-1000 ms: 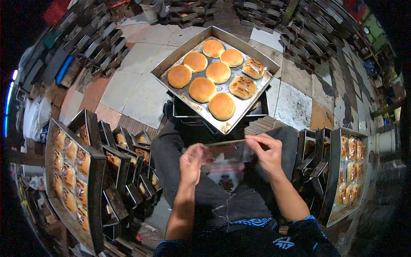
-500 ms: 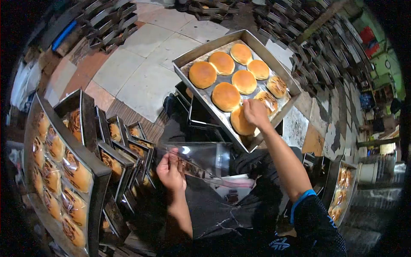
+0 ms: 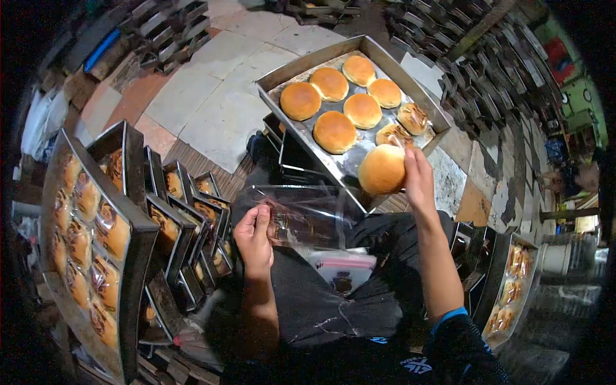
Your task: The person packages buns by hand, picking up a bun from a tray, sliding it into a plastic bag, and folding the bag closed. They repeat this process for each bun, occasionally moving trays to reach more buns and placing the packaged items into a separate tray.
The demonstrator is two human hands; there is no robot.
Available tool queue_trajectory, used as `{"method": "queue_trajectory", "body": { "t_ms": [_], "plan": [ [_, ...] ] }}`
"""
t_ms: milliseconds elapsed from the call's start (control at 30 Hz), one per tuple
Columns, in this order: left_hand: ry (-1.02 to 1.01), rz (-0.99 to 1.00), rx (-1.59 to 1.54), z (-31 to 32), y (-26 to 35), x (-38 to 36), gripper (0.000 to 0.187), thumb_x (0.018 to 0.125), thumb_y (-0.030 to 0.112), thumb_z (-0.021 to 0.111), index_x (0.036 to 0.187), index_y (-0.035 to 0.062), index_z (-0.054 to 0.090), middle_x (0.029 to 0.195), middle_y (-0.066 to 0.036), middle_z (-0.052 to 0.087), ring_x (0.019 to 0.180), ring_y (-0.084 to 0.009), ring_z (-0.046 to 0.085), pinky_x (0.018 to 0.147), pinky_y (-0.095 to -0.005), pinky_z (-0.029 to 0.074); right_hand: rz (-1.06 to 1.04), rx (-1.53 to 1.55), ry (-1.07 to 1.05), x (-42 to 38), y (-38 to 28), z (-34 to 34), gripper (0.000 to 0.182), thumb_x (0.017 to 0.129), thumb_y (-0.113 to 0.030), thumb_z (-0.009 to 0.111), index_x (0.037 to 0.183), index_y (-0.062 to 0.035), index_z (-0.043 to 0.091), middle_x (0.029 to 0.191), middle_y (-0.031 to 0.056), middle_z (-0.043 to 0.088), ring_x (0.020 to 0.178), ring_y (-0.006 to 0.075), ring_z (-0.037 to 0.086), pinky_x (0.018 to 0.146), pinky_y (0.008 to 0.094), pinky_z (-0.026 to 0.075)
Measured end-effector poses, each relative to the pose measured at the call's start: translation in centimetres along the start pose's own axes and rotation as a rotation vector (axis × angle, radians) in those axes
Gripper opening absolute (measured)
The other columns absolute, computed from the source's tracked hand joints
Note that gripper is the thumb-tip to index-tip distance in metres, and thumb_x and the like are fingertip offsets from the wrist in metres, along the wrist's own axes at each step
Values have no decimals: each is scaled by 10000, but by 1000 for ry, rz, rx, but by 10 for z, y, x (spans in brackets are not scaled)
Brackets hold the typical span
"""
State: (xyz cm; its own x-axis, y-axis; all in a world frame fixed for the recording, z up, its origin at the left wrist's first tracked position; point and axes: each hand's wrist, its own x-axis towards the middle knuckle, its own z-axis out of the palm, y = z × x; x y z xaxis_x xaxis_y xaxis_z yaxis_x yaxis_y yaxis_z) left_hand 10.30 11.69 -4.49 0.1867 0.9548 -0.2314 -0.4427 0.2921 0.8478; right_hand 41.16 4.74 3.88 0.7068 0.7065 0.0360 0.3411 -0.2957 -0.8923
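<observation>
A round golden bun (image 3: 381,170) is gripped at its right side by my right hand (image 3: 420,179), raised over the near corner of a metal baking tray (image 3: 269,81). Several more round buns (image 3: 335,132) lie in that tray, along with two wrapped, brown-streaked buns (image 3: 412,118) towards its right corner. Pinched by its left end in my left hand (image 3: 255,236) is a clear plastic bag (image 3: 314,215), stretched out over my lap. Beneath it, a stack of flat plastic bags (image 3: 343,264) with a pink band rests on my lap.
At the left stands a large tray of wrapped streaked buns (image 3: 78,240), beside several stacked smaller pans (image 3: 179,224). Another tray of wrapped buns (image 3: 511,282) is on the right. Many empty-looking pans (image 3: 478,90) line the far right of the tiled floor (image 3: 215,112).
My right hand has lifted the bun off the tray's near corner and moved it slightly right and towards me. My left hand keeps hold of the plastic bag, which now lies more spread out.
</observation>
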Motion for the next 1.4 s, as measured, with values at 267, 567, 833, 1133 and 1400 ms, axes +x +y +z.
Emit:
{"method": "queue_trajectory", "body": {
  "t_ms": [267,567,833,1133,1400],
  "plan": [
    [-55,74,521,50,11,-32,342,944,253,638,1131,-34,639,986,-83,686,853,-115,626,809,-246,494,478,956,-665,-123,-27,-36,438,875,-103,665,1271,43,546,1149,112,661,1025,171,652,921,303,494],
    [-319,-86,-470,143,92,-108,840,911,682,317,1368,-14,428,1342,-237,513,1223,-384,509,1040,-486,411,-871,-66,-389,-175,-93,-26,488,826,-74,646,1308,-65,568,1443,243,417,1310,431,439,1054,515,407],
    [-606,191,-490,141,135,-130,822,881,628,436,1524,170,206,1495,-303,269,1324,-525,332,1055,-632,339,-1271,-119,-307,-177,-106,-39,431,836,-163,560,1255,-76,610,1410,221,466,1296,396,466,1052,500,428],
    [-195,-100,-462,114,89,-88,620,918,508,395,1367,82,442,1291,-141,564,1125,-311,584,916,-567,500,-876,-37,-584,-187,-88,-24,477,799,-71,645,1254,19,534,1281,247,512,1154,385,534,970,439,439],
    [-247,-208,-192,116,68,-97,532,932,366,453,1313,-4,493,1240,-142,612,1085,-314,616,950,-430,502,-620,304,-841,-161,-92,-22,120,810,-85,690,865,-4,621,811,139,646,767,338,641,707,418,498]
  ]
}}
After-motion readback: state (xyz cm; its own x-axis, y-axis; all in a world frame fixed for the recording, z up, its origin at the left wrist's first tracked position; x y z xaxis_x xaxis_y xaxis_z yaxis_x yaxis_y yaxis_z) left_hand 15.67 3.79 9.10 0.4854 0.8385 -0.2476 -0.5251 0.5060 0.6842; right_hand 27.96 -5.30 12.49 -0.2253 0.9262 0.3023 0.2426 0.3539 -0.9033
